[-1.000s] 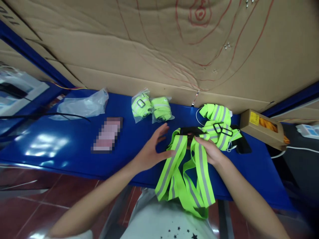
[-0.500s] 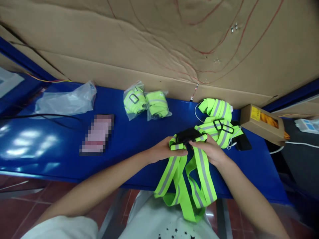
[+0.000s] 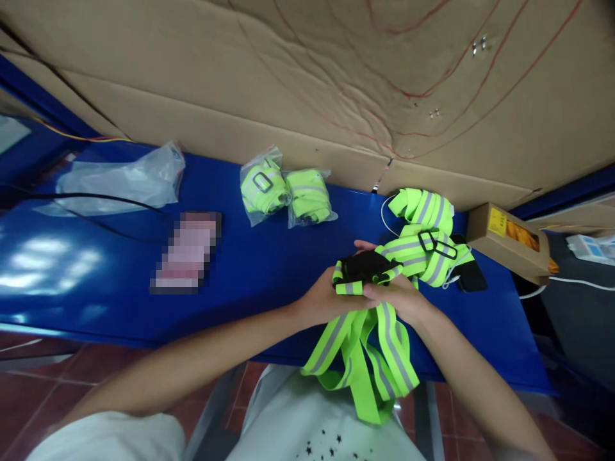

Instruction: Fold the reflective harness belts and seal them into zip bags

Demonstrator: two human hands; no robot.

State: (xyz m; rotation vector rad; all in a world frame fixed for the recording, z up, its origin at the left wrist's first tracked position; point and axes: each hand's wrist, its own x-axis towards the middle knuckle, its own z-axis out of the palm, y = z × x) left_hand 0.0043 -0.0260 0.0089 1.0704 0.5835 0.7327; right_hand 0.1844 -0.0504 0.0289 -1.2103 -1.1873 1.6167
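A neon-yellow reflective strap harness [image 3: 369, 358] with grey stripes hangs from both my hands over the front edge of the blue table [image 3: 96, 282]. My left hand [image 3: 327, 299] is closed around the gathered top of the straps, beside a black patch [image 3: 366, 264]. My right hand [image 3: 403, 301] presses against it from the right, fingers closed on the same bunch. Just behind my hands lies another folded harness [image 3: 423, 240] with a black buckle.
Two bagged folded harnesses [image 3: 283, 192] lie at the back of the table under a cardboard wall [image 3: 307, 83]. An empty clear bag [image 3: 120, 182] and black cable lie left. A blurred flat object [image 3: 185, 253], a dark phone [image 3: 468, 274] and a cardboard box [image 3: 509, 240] also rest there.
My left hand came in from open, closed on the straps and met my right hand. Together they gathered the harness top into a bunch.
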